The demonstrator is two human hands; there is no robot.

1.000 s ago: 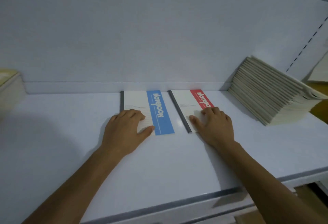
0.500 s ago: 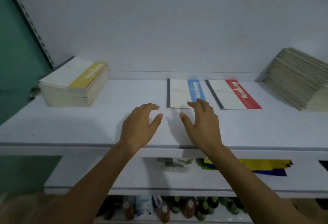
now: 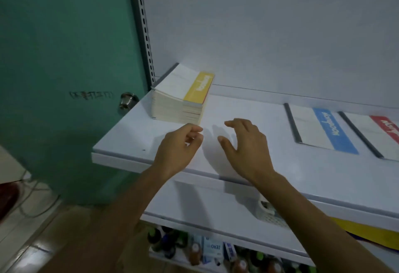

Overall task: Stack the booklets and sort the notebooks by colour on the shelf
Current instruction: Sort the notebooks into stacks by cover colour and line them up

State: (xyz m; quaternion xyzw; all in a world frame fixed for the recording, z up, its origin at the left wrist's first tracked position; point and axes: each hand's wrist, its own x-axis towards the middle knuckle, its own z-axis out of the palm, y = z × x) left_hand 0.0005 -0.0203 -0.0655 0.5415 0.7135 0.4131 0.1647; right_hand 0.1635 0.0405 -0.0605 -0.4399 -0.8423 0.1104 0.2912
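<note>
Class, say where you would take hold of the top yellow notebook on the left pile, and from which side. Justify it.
Pinch the near right corner of the yellow notebook, coming from the front right. It lies flat on the pile, its yellow open edge faces bare shelf, and its dark spine sits left by the upright.

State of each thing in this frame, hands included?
Yellow-topped notebook stack: lying flat, untouched.
Blue notebook: closed, flat.
Red notebook: closed, flat, beside blue one.
Left hand: empty, fingers loosely curled.
Right hand: empty, fingers spread.
Green door: appears shut.
</note>
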